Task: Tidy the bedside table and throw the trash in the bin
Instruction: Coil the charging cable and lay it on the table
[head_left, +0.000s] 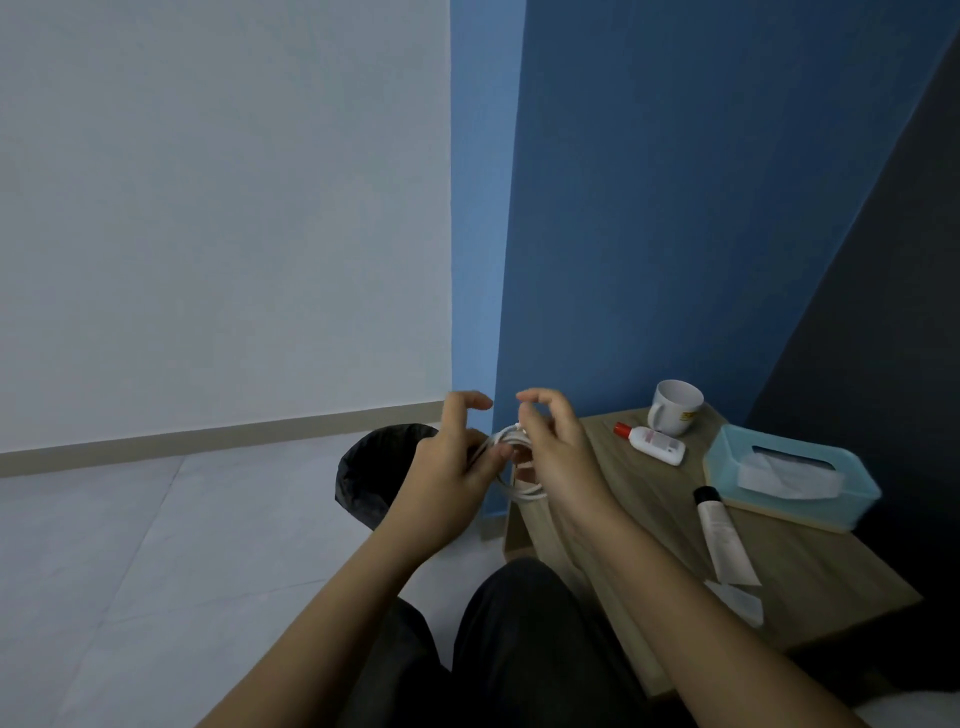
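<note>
A coiled white cable (511, 462) is held in the air between both hands, just off the near-left corner of the worktop (810, 561) and above the gap between it and the bin. The coil is pinched low by the left hand (447, 467), whose thumb and lower fingers are closed on the loops while the index finger is raised clear. The upper strand is gripped by the right hand (558, 452), its thumb and fingertips closed on the cable near the top of the coil. A black-lined trash bin (371, 467) is seen on the pale tiled floor (130, 545), just beside the worktop's left edge and partly hidden behind the left hand. On the wooden worktop, a white mug (675, 408) is stood upright at the far corner against the blue wall (675, 208). A small white bottle with a red cap (652, 441) is laid on its side just in front of the mug. A pale blue tissue box (795, 475), with a tissue showing in its slot, is placed to the right. A white tube with a black cap (722, 535) is laid flat near the box, and a crumpled white wrapper (740, 603) is seen touching the tube's near end. Dark trousers (519, 649) are visible at the bottom.
</note>
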